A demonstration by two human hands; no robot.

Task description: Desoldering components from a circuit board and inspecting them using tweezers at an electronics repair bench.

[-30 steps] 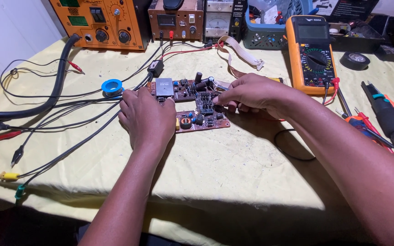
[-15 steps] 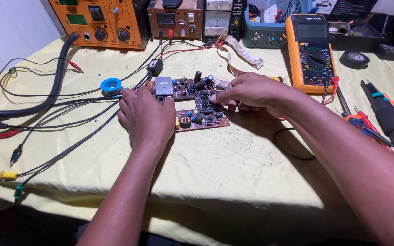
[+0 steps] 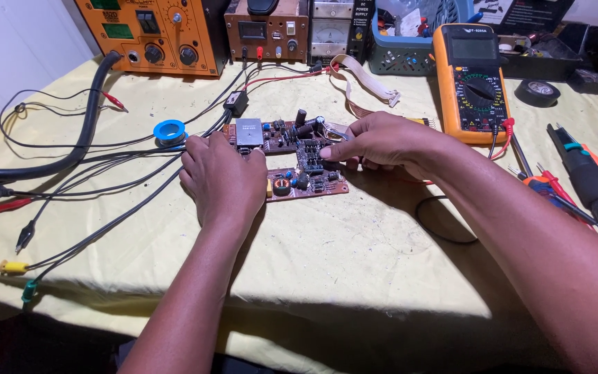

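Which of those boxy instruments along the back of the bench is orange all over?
The leftmost bench unit, orange with black knobs. The box beside it is brown, the next pale-faced.

An orange multimeter (image 3: 477,86) lies upper right, a black tape roll (image 3: 536,91) beside it. An orange bench instrument (image 3: 157,33) stands upper left; a blue solder spool (image 3: 169,131) sits left of centre.

Reddish-brown circuit board (image 3: 292,163) with black parts, on a pale yellow cloth-covered surface (image 3: 354,256); orange multimeter (image 3: 470,83); blue solder spool (image 3: 169,131).
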